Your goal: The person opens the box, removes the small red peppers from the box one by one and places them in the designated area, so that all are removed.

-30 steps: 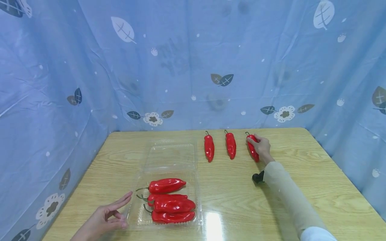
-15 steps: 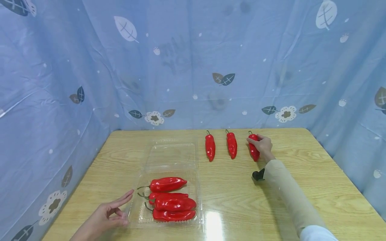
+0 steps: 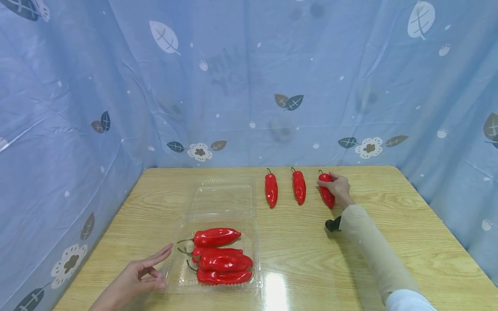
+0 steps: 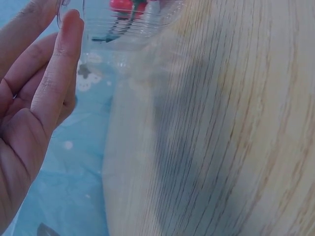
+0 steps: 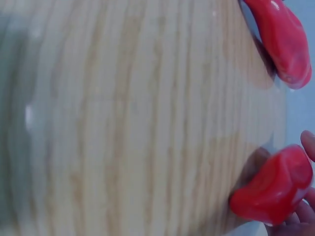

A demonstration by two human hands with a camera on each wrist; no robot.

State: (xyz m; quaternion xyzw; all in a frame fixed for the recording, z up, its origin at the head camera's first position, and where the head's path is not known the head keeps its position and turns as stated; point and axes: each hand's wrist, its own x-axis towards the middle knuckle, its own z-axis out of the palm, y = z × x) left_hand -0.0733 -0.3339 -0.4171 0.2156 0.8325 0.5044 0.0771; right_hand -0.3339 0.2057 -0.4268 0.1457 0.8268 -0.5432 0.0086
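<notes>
Head: pepper [image 3: 328, 198] in right hand's [image 3: 338, 187] pinch

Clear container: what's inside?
Four red peppers in the near half of the clear container. The front-middle pepper partly hides the pepper behind it; whatever lies directly beneath them is covered.

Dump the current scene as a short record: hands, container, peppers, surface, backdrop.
left hand: at left edge of clear container
right hand: grips a red pepper
container lid: open, toward the curtain
peppers in container: four, two overlapping
other peppers: two, on table, stems toward curtain
surface: wood-grain table
backdrop: blue curtain, leaf and flower prints
</notes>
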